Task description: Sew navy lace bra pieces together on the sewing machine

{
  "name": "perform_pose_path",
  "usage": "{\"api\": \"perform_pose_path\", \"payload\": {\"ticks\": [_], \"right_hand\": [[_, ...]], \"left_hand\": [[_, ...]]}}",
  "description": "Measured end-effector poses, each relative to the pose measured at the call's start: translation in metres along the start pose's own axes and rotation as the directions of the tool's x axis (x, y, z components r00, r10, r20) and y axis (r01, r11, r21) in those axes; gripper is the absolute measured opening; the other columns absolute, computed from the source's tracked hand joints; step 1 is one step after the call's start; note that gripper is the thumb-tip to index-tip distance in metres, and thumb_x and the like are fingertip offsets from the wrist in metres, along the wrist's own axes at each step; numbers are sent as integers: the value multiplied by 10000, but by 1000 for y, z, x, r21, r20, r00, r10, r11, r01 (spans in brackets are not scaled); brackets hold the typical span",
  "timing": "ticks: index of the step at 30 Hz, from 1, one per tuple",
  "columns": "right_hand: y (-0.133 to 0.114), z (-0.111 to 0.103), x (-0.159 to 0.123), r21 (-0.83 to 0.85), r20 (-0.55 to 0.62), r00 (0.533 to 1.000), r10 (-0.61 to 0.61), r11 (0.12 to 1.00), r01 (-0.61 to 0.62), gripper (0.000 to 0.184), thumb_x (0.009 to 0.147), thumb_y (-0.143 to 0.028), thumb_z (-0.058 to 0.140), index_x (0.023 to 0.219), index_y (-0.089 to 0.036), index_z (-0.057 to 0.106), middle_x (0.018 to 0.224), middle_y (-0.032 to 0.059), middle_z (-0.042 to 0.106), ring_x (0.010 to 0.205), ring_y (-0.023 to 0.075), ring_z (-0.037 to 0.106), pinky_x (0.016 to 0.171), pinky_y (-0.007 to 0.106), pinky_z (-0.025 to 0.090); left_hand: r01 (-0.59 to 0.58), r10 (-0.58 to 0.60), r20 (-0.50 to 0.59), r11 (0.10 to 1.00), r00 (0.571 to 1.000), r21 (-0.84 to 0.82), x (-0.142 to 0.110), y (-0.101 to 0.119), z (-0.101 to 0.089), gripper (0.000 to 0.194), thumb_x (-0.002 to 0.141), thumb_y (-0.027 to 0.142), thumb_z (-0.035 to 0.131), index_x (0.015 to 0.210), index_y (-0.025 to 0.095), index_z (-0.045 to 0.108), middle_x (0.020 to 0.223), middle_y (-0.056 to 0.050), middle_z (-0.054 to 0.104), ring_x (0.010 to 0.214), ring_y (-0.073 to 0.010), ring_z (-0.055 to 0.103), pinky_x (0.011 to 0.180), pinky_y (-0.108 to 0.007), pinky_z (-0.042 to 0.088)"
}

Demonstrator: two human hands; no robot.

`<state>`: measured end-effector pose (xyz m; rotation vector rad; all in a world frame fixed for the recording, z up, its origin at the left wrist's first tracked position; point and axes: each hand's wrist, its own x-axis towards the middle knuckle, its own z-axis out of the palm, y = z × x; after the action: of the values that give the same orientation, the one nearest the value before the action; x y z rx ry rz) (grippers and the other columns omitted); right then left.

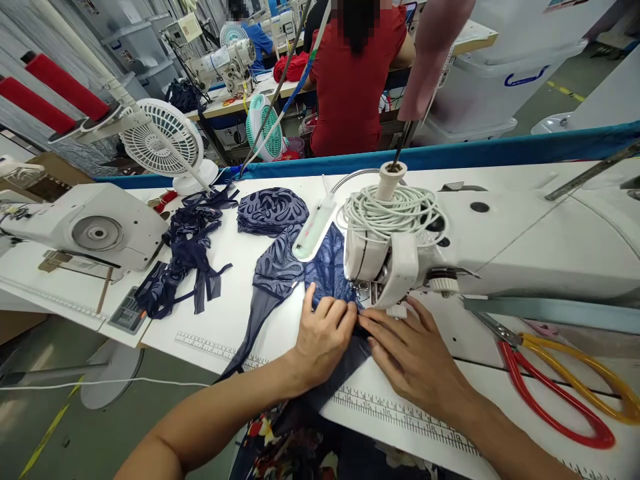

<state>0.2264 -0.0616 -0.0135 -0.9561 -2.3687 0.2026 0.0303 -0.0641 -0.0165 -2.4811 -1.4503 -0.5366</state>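
A navy lace garment piece lies under the head of a white sewing machine, its edge by the presser foot. My left hand is closed on the lace just in front of the foot, fingers curled and thumb pointing up. My right hand meets it from the right, long fingers together and fingertips gripping the fabric edge. A sheer dark strip trails from the piece toward the table's front edge. Fabric under my fingers is partly hidden.
Scissors with red and yellow handles lie at right. A folded lace stack, tangled navy strips and a calculator are at left. A white fan stands behind. A person in red sits beyond the table.
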Motion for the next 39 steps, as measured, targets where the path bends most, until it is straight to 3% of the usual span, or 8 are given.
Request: {"api": "perform_pose_path", "payload": {"ticks": [6,10,13,19,28,33,36,39], "right_hand": [[-4,0,-1,38,113,991,-73,997,69,341,896,-84,428,1122,-215,647,1239,34,653,1134,212,559,1149,482,199],[-7,1,-2,106,48,997,-57,993,52,309,894,-64,429,1046,-215,651,1074,10,699,1055,182,581,1153,464,197],[-5,1,-3,131,26,999,-46,990,42,316,888,-50,428,1026,-220,655,1035,-3,703,1030,168,589,1159,459,185],[-1,-1,-3,106,17,998,-61,993,59,386,849,-20,413,1052,-231,665,1052,-3,714,997,173,606,1162,462,200],[5,4,-2,-43,107,993,-51,998,56,543,825,-5,384,1247,-246,625,1242,35,663,1006,214,595,1100,509,253],[0,2,0,-9,97,995,-21,1000,22,505,838,-13,400,1191,-263,661,1203,36,664,909,191,571,1104,506,256],[-2,0,-1,4,103,993,-49,999,49,503,807,-22,428,1199,-239,654,1187,39,664,990,218,556,1123,515,218],[-3,1,-2,6,136,990,-43,999,43,505,798,-22,444,1211,-230,648,1175,43,665,1036,230,547,1134,516,193]], "left_hand": [[-95,120,90,963,989,-251,5,-45,-10,302,919,71,480,1056,250,681,1122,-37,657,1142,-190,542,1160,-575,236],[-86,93,35,983,995,-163,7,-29,-16,306,950,92,408,981,211,689,818,-5,635,859,-152,581,1185,-603,145],[-66,67,5,990,998,-125,0,-12,-14,327,943,74,377,1015,194,673,774,5,608,752,-136,554,1181,-622,135],[-118,116,-25,988,993,-103,-3,-9,-8,259,950,105,413,1026,180,649,757,5,607,753,-147,549,1161,-665,125],[-306,295,-143,950,945,-60,24,-38,4,236,931,113,432,939,178,658,797,-15,652,771,-162,563,1156,-602,210],[-156,153,-98,988,983,-22,16,-20,-1,237,926,94,440,930,155,669,781,-29,634,742,-157,554,1109,-515,321],[-153,144,-77,980,987,-125,7,-22,0,246,929,107,453,1041,169,664,873,-34,661,801,-156,569,1101,-508,318],[-134,129,-36,958,991,-253,7,-30,0,231,935,144,478,1028,223,674,909,-20,670,856,-151,581,1091,-504,308]]}}
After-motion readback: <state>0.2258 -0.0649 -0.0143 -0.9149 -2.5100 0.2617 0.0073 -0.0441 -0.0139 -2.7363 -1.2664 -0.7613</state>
